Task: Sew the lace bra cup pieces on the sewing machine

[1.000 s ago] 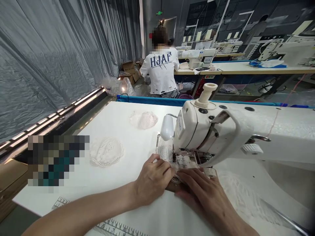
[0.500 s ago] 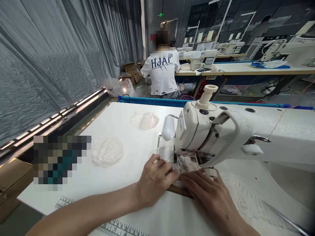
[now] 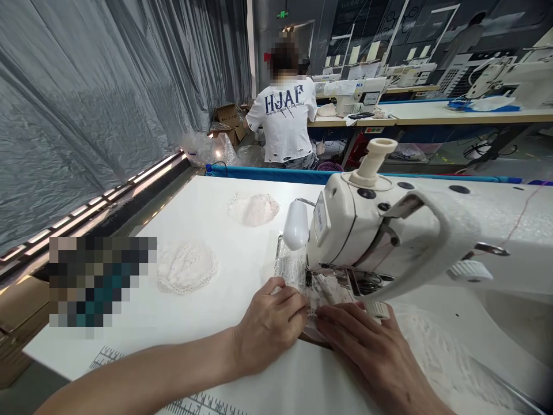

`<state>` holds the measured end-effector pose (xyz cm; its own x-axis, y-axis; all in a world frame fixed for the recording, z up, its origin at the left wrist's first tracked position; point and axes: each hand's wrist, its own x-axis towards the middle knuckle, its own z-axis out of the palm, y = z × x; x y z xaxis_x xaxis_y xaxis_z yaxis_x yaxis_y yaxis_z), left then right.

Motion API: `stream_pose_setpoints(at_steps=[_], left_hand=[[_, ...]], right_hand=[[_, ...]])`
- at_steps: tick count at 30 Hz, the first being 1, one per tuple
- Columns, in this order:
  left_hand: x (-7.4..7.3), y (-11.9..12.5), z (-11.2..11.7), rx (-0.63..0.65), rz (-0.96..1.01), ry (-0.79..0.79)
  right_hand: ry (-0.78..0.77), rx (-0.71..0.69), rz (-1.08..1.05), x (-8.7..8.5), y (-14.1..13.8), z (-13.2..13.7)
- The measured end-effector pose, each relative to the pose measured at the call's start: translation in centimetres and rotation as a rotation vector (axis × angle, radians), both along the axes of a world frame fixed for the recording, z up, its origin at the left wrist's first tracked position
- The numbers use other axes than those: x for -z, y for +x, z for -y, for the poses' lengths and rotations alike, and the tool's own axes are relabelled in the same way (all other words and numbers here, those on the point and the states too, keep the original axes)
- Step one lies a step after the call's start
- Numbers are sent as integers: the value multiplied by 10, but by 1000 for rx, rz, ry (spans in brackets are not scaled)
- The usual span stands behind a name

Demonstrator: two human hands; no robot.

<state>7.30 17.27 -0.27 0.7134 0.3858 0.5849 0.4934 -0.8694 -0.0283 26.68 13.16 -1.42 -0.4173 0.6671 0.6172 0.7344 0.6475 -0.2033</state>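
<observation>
A piece of white lace fabric [image 3: 294, 271] lies under the needle area of the white sewing machine [image 3: 337, 225]. My left hand [image 3: 273, 325] is closed on the lace's near edge, left of the presser foot, its fingers curled and pinching. Fingers stretched together, my right hand [image 3: 367, 340] lies flat on the lace just right of the left hand, below the machine head. The fingertips hide part of the cloth between the hands. To the left, a round white lace piece [image 3: 188, 266] rests on the table, with a pinkish lace piece [image 3: 254, 208] farther back.
More white lace [image 3: 436, 346] lies right of my right hand, near a metal tool [image 3: 510, 383] that I cannot make out. Ruler markings [image 3: 207, 403] run along the table's front. Ahead, a co-worker in a white shirt [image 3: 283, 121] sits at another table. A cardboard box [image 3: 21, 323] stands at left.
The view has shifted slightly, so the machine head appears farther right. My left hand sits slightly lower in view, still on the lace. My right hand stays almost in place.
</observation>
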Motion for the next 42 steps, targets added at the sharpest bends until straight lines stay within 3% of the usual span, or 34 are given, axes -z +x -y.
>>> stream_pose_setpoints(at_steps=[14,28,33,42], left_hand=[[-2,1,1,-44,-81,-31],[1,1,-17,-85,-78,23],[-3,0,-10,-33,-95,21],[-5,-1,-4,-41,-123,10]], right_hand=[[14,31,82,-9,-3,-4],[89,133,239,6,6,-18],[71,46,296,3,13,-13],[51,56,153,-10,8,-8]])
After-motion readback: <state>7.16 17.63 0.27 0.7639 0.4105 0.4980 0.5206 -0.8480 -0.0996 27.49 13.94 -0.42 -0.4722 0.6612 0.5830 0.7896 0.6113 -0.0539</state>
